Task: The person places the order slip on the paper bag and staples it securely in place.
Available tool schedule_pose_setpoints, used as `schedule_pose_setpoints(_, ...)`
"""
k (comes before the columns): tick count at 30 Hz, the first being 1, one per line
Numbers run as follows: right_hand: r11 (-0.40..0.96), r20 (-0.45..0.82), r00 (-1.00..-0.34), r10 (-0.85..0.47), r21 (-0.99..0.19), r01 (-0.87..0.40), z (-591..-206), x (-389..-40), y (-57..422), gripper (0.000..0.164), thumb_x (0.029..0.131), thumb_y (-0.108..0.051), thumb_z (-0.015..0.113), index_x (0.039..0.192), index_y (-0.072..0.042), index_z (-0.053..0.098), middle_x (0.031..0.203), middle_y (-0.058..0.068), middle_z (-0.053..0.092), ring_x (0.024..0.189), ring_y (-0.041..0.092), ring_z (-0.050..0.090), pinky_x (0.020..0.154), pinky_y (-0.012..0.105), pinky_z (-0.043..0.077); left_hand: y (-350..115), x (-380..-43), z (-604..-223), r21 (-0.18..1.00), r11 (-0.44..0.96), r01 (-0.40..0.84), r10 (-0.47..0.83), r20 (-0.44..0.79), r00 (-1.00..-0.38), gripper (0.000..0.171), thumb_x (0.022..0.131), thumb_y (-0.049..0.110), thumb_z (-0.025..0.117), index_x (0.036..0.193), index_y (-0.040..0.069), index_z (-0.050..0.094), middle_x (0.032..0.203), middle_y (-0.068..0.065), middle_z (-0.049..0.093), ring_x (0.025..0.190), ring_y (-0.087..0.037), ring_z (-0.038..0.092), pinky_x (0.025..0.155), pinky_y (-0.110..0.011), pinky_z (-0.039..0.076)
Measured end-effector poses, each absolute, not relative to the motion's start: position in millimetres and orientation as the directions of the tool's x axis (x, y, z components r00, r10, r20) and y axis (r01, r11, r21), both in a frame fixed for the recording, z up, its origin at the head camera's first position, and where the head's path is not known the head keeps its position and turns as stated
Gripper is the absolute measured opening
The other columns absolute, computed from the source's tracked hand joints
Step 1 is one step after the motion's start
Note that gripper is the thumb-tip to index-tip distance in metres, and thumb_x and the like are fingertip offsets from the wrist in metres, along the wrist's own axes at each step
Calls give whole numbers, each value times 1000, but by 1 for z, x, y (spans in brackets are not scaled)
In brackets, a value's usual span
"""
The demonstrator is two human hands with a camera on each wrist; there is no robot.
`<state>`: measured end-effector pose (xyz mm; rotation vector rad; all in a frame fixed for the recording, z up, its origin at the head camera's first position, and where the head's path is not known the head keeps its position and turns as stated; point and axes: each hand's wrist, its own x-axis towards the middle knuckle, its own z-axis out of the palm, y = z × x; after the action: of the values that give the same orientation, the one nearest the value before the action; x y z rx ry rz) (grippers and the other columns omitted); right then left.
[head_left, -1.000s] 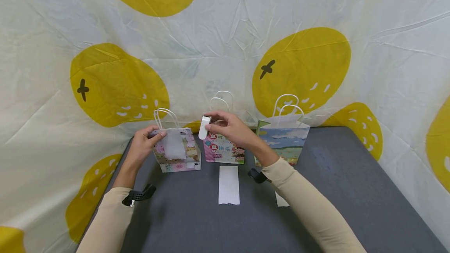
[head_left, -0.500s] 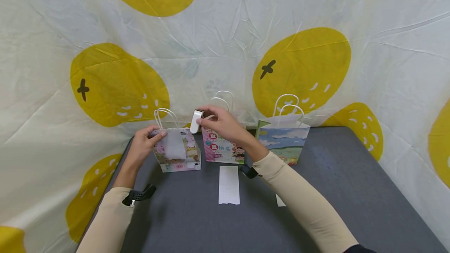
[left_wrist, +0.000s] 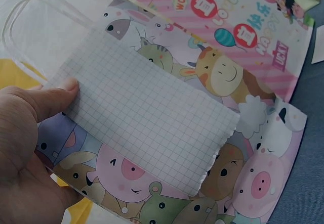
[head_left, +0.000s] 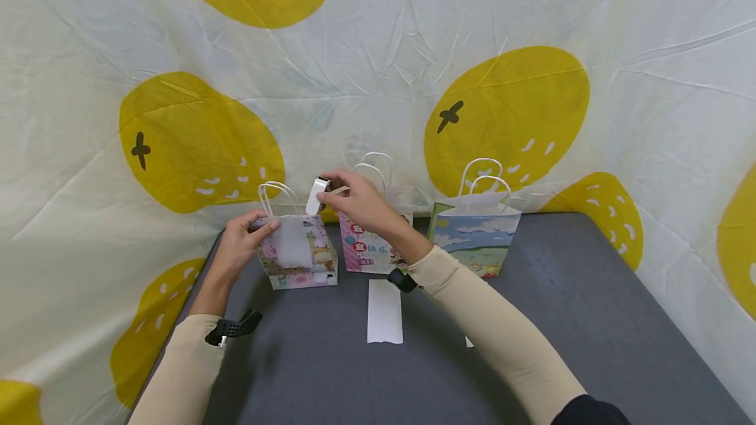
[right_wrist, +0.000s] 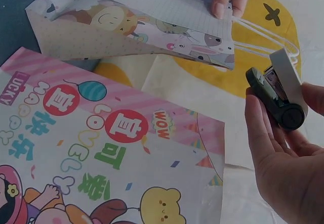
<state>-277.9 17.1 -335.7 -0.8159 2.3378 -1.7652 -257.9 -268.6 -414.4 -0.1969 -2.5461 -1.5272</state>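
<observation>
A small paper gift bag with cartoon animals (head_left: 323,248) stands at the left of the table. My left hand (head_left: 241,241) pinches its top edge, thumb pressing a slip of grid paper (left_wrist: 152,107) flat on the bag's front. The slip's torn lower edge hangs free, and white handles (head_left: 282,190) rise above it. Between the thumb and fingers of my right hand (head_left: 369,207) is a small white and black stapler (right_wrist: 288,85). Its jaws are apart. In the head view it is up beside the bag's top right corner.
A pink gift bag (head_left: 363,248) stands in the middle, partly behind my right arm. To the right is a bag with a sky picture (head_left: 481,231). One paper slip (head_left: 384,311) lies in front; another (head_left: 469,341) is mostly hidden under the right sleeve. A fabric backdrop (head_left: 354,51) hangs behind.
My right hand has carried the stapler left and slightly up, from in front of the pink bag to near the animal bag's top. The left hand has stayed in place.
</observation>
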Motion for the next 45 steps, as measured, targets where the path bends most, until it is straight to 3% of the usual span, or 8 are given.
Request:
schedule_pose_setpoints(7, 209, 221, -854, -471, -913, -351, -333, -283, 9, 46, 100, -24, 67, 142, -9, 55, 119, 9, 65, 100, 24, 69, 86, 33, 57, -269, -258, -414, 863, 465, 197, 29, 208, -978, 35, 97, 34, 70, 116, 4, 71, 100, -15, 68, 83, -24, 56, 70, -28, 47)
schedule_pose_setpoints(15, 187, 207, -848, -488, -924, -334, -332, -291, 0, 45, 99, -20, 67, 141, -6, 54, 117, 13, 64, 105, 34, 69, 88, 36, 58, -268, -257, -414, 862, 464, 202, 28, 214, -976, 34, 97, 33, 70, 116, 4, 71, 99, -15, 68, 83, -25, 56, 70, -28, 47)
schedule_pose_setpoints(22, 189, 193, -857, -478, -930, -315, -331, -299, -8, 43, 99, -18, 68, 138, -6, 56, 114, 13, 65, 106, 31, 68, 87, 36, 58, -268, -259, -415, 866, 461, 194, 18, 210, -978, 34, 97, 33, 71, 115, 4, 72, 99, -11, 70, 82, -22, 59, 71, -29, 51)
schedule_pose_setpoints(31, 162, 178, -889, -421, -950, -267, -331, -305, -15, 43, 100, -16, 66, 139, -4, 54, 117, 13, 63, 106, 29, 65, 84, 37, 59, -266, -260, -414, 865, 465, 188, 25, 200, -979, 34, 97, 33, 70, 116, 4, 71, 105, -16, 71, 85, -23, 60, 74, -30, 52)
schedule_pose_setpoints(38, 139, 151, -868, -474, -960, -243, -330, -312, -29, 42, 96, -13, 70, 134, 0, 57, 115, 15, 62, 101, 30, 69, 85, 36, 59, -266, -259, -413, 867, 464, 183, 18, 197, -980, 33, 97, 31, 71, 116, 4, 71, 104, -14, 71, 84, -24, 60, 73, -30, 52)
schedule_pose_setpoints(45, 134, 93, -850, -519, -973, -189, -330, -318, -37, 39, 96, -13, 70, 132, -2, 60, 117, 15, 64, 106, 30, 68, 89, 37, 57, -266, -259, -412, 867, 465, 178, 22, 190, -982, 37, 97, 33, 70, 119, 4, 70, 108, -12, 71, 88, -24, 63, 76, -30, 53)
